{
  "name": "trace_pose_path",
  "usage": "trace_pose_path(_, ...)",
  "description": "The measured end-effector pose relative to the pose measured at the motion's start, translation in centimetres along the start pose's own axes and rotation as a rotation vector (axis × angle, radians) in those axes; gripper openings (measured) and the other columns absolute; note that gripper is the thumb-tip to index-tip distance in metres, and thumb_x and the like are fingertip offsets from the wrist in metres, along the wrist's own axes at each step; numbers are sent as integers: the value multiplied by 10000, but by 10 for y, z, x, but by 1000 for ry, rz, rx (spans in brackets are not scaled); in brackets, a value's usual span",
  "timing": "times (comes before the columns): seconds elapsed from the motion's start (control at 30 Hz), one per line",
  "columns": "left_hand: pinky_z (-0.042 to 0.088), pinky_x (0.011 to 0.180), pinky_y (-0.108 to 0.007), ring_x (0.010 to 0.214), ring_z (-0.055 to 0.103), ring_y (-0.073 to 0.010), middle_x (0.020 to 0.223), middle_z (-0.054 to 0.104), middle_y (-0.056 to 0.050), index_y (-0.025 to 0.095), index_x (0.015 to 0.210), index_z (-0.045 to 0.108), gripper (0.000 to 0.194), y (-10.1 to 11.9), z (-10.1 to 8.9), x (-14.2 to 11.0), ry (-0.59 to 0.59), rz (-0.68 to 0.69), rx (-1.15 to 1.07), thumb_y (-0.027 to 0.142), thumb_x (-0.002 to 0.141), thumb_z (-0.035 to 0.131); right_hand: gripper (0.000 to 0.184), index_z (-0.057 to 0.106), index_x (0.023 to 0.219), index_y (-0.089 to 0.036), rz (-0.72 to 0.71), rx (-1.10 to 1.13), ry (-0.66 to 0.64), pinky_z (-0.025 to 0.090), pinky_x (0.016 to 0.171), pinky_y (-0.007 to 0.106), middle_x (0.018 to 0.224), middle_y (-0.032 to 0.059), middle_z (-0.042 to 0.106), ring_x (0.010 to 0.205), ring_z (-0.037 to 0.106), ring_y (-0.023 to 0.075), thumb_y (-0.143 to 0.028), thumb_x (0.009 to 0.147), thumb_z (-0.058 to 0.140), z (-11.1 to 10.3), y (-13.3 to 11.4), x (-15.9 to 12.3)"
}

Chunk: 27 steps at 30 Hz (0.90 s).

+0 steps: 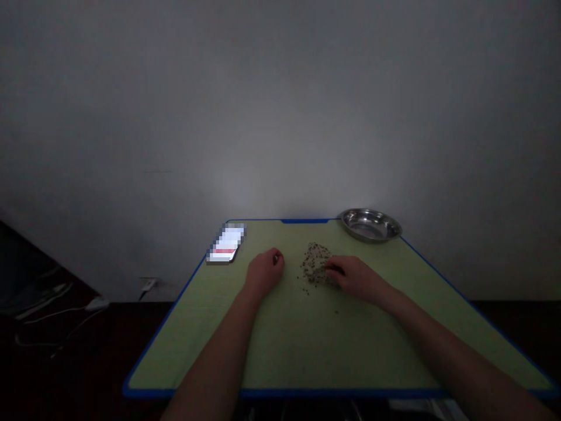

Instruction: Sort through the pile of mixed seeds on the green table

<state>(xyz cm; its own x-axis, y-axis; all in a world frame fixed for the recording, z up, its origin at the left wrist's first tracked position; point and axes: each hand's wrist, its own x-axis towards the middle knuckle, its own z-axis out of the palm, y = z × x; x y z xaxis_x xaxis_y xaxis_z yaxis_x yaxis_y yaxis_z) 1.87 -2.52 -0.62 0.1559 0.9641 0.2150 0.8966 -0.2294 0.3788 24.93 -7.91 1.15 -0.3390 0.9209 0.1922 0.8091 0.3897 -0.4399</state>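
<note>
Small dark beans or seeds (316,255) lie spread in a loose patch on the green table top, too small to tell their kind. At the right edge of the patch is my right hand (353,275), thumb and fingertips brought together over the beans; whatever they pinch, if anything, is hidden. My left hand (265,269) rests on the table to the left of the patch, apart from it. Its fingers are curled closed, and I cannot make out what is inside. A single dark bean (336,312) lies nearer to me, away from the others.
A shallow metal bowl (371,225) stands at the table's back right corner. At the back left lies a phone (225,243) with its screen lit. The table (307,351) has a blue rim and stands against a grey wall (280,117). White cables (65,316) trail at the left.
</note>
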Motion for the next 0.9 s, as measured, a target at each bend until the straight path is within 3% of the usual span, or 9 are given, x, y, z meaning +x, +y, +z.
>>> trace_pose_path(0.37, 356, 599, -247, 685, 587, -145, 783, 683, -36, 205, 886, 647, 250, -1, 1, -1, 16, 14, -17, 312, 843, 425, 202, 657, 836, -172, 0, 45, 51, 371, 621, 259, 779, 48, 661, 697, 564, 168, -254, 846, 473, -7, 2, -3)
trace_pose_path(0.9, 334, 582, -254, 676, 584, -151, 764, 681, -30, 214, 848, 644, 239, 0, 1, 0, 23, 7, -21, 310, 829, 427, 183, 640, 796, -183, 2, 14, 15, 365, 621, 250, 749, 34, 640, 682, 553, 160, -244, 844, 474, -3, 9, -9)
